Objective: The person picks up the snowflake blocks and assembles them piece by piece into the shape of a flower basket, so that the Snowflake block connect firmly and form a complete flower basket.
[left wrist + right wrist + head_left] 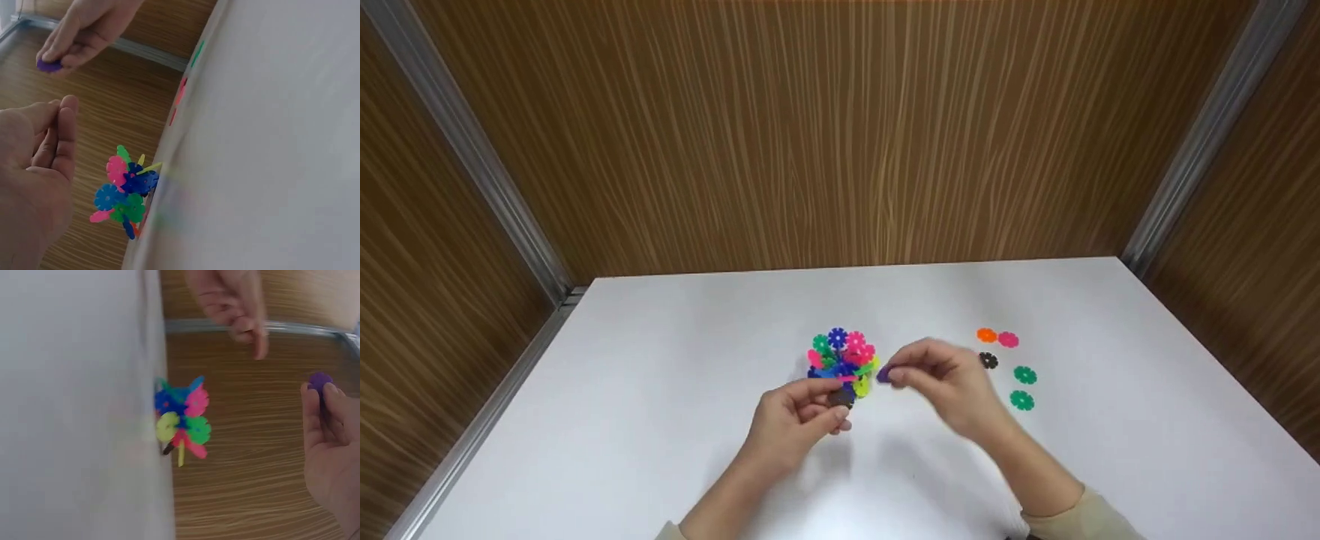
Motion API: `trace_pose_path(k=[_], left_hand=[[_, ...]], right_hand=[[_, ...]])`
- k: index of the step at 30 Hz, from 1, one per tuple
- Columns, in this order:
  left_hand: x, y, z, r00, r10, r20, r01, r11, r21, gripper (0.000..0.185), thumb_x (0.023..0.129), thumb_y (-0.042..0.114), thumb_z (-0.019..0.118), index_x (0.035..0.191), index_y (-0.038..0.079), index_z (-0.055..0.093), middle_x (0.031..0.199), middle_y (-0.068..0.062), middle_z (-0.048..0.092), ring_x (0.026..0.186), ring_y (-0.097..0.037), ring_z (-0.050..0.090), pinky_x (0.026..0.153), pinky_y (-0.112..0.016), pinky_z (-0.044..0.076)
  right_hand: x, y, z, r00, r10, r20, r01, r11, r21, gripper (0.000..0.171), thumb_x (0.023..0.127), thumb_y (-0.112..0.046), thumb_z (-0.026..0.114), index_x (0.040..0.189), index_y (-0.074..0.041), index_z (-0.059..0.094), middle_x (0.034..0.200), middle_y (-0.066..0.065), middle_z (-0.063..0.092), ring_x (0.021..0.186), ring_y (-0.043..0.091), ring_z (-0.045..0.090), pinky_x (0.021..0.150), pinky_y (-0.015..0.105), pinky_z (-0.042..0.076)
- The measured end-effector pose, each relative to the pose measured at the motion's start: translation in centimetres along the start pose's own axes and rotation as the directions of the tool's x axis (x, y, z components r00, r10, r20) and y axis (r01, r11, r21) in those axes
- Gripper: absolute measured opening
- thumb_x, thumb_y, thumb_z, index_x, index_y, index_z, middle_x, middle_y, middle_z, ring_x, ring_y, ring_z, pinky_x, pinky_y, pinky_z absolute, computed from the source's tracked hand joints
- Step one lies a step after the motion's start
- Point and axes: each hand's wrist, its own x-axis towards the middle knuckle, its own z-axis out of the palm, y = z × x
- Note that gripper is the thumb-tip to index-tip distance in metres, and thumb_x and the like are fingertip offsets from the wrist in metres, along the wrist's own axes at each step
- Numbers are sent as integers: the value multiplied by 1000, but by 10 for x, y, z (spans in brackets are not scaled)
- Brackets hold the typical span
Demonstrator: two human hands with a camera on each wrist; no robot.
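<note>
Near the middle of the white tabletop (660, 390) stands one cluster of interlocked snowflake discs (844, 364), a bunch of blue, pink, green, yellow-green and orange pieces whose exact count cannot be told because they overlap. At about 7 o'clock from the cluster, the left hand (799, 420) sits with fingers curled, its fingertips at the cluster's lower edge by a dark piece; whether it actually pinches that piece is not clear from the head view, and in the left wrist view the fingers appear curled together with the cluster apart from them. At 3 o'clock from the cluster, just beside it, the right hand (945, 379) pinches one purple disc (884, 375) between thumb and fingertips; the right wrist view shows the same disc held at the fingertips, clear of the cluster.

Farther out at 3 o'clock, well apart from the cluster, five loose discs lie flat on the tabletop: one orange disc (986, 335) touching or just beside one pink disc (1009, 340), one black disc (988, 361) below them, and two green discs (1023, 388) one below the other. No writing or brand mark can be read on any piece.
</note>
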Motion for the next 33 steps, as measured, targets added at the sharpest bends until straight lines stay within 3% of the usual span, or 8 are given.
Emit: trace_pose_path(k=[5, 9, 25, 33], left_hand=[[-4, 3, 1, 998, 59, 28, -59, 998, -9, 38, 98, 3, 75, 135, -3, 68, 104, -16, 74, 89, -23, 76, 85, -32, 63], [-6, 4, 4, 994, 82, 75, -80, 996, -26, 38, 99, 3, 74, 137, -1, 68, 106, -18, 74, 89, -22, 76, 86, -33, 63], [-6, 3, 10, 991, 40, 125, -25, 993, -118, 41, 99, 1, 74, 138, -4, 65, 114, -24, 72, 89, -21, 76, 88, -34, 63], [-5, 2, 12, 990, 36, 136, -23, 995, -95, 41, 98, -1, 74, 138, -6, 65, 110, -22, 73, 86, -19, 76, 85, -33, 63]], right_hand=[[-1, 12, 7, 996, 86, 26, -86, 996, 15, 10, 97, -6, 77, 107, -4, 77, 104, 12, 77, 95, 30, 76, 87, 34, 63], [-2, 15, 9, 995, 94, 27, -95, 995, 41, 11, 96, -4, 78, 107, -3, 77, 105, 13, 77, 98, 30, 77, 89, 35, 62], [-6, 15, 11, 996, 89, 22, -90, 994, 67, 11, 95, 0, 77, 105, 1, 77, 102, 17, 75, 91, 22, 76, 88, 35, 63], [-6, 12, 12, 994, 108, 14, -108, 994, 11, 7, 94, -3, 79, 101, -3, 80, 98, 12, 78, 86, 26, 75, 82, 31, 63]])
